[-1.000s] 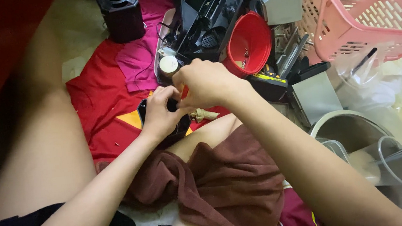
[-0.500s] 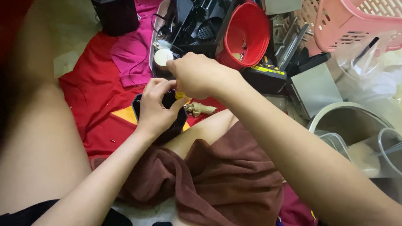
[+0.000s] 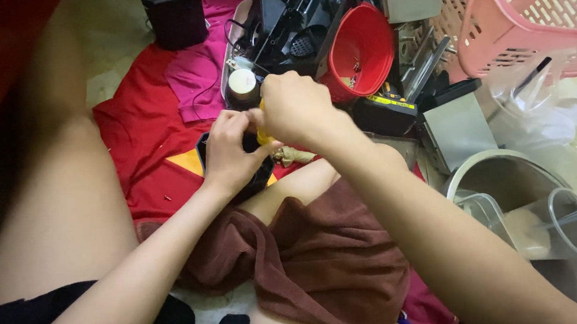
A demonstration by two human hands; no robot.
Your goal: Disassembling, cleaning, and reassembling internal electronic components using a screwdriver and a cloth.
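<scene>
— What is the left hand (image 3: 230, 154) doing?
— Its grip is wrapped around a small black device (image 3: 259, 176), held just above the red cloth (image 3: 137, 149).
— And the right hand (image 3: 293, 108)?
— Its grip is pressed together on a yellow-handled tool (image 3: 262, 136), directly above the device, touching the left fingers.
— What's beyond the grip?
— A red bowl (image 3: 362, 50); further right, a pink basket (image 3: 536, 7).

Right hand (image 3: 295, 108): raised slightly over the black part (image 3: 254, 160), yellow handle (image 3: 262, 135) now shown beneath it. Left hand (image 3: 230, 152): grip shifted lower on the part.
</scene>
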